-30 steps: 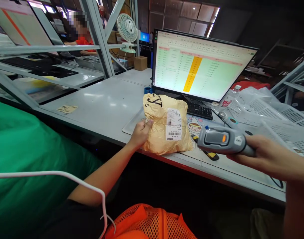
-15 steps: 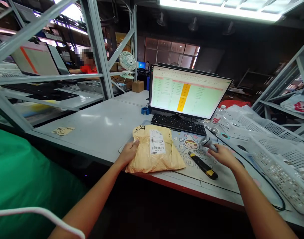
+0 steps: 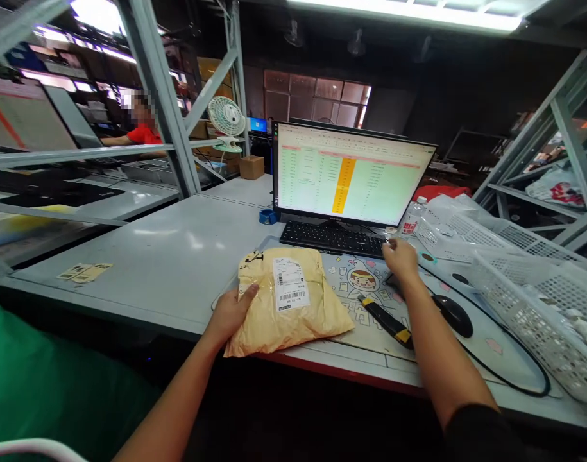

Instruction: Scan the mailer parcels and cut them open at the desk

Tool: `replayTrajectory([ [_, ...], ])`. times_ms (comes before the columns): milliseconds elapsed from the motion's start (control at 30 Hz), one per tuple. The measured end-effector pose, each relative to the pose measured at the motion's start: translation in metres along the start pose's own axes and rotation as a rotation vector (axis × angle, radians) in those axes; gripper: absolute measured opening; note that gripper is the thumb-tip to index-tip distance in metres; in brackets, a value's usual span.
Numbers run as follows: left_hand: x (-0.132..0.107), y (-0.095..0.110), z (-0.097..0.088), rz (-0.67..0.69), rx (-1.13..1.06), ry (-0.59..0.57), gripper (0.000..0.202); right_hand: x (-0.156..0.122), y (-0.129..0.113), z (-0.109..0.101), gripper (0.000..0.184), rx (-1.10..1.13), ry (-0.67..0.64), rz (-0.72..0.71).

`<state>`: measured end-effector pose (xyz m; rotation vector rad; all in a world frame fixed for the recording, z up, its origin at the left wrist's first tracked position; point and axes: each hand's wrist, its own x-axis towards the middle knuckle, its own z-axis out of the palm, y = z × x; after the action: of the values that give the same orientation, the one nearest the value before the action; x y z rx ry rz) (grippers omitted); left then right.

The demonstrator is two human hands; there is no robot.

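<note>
My left hand [image 3: 229, 316] grips the left edge of a yellow padded mailer [image 3: 259, 321], thumb on top. The mailer bears a white barcode label [image 3: 291, 282] and black handwriting at its upper left corner, and it overhangs the front edge of the desk slightly. My right hand [image 3: 401, 258] is closed, with fingers curled at the right end of the black keyboard [image 3: 322, 237]. Whether anything is inside those fingers is hidden. Beneath the right wrist a dark shape on the desk mat shows only in part. A black and yellow utility knife [image 3: 385, 319] lies right of the mailer.
A monitor [image 3: 351, 176] stands behind the keyboard. To the right are a black mouse [image 3: 453, 314], a looping black cable, white perforated baskets [image 3: 524, 308] and a plastic bottle [image 3: 412, 217]. Blue tape [image 3: 267, 217] lies left of the keyboard. A person in red [image 3: 146, 133] sits beyond the metal frame.
My right hand has moved from the barcode scanner's handle forward and left to the keyboard's right end. The mouse has come into view. My left hand keeps its grip on the mailer.
</note>
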<state>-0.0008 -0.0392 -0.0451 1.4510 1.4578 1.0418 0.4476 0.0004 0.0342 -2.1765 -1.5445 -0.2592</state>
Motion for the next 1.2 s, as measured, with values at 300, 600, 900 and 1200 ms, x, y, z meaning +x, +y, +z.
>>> replayTrajectory([
  [300,0.004,-0.004,0.0,-0.017,0.105,0.059,0.084,0.01,-0.018,0.078,0.046,0.017,-0.139,-0.111],
  [600,0.001,-0.001,0.0,0.022,0.065,0.045,0.082,0.01,-0.018,0.096,0.057,-0.05,-0.23,-0.135],
  [900,-0.002,0.003,-0.004,0.039,0.035,-0.005,0.083,0.033,-0.045,0.07,0.062,-0.06,-0.397,-0.102],
  [1200,0.003,-0.016,-0.004,0.071,-0.19,0.058,0.082,-0.111,-0.008,0.015,0.057,0.023,-0.436,-0.378],
])
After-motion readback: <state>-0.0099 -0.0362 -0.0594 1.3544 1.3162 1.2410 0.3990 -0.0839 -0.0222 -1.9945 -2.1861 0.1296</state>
